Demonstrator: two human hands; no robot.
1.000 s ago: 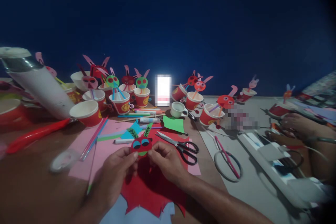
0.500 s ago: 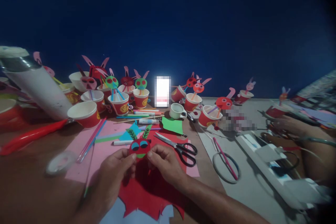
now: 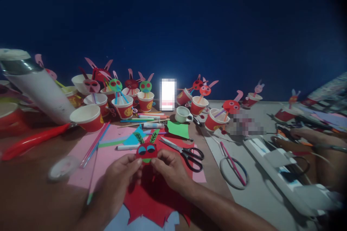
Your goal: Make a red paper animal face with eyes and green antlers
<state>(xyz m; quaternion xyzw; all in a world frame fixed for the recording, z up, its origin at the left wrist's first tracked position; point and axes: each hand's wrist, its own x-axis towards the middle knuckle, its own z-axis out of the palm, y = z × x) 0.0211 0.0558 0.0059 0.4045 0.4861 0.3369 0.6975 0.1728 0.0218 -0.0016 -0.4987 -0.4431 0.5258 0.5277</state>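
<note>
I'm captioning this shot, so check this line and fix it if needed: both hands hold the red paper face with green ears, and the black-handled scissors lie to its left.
Wrong side: in the head view, the black-handled scissors lie to the right of the red paper face. The left hand and right hand do hold that green-eared face.

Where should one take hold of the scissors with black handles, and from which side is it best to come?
I would take the scissors by the black handles, coming from the person's right and near side. They lie flat, with the loops turned toward that side, while the blades point away to the far left, so this approach should avoid the tips.
</note>
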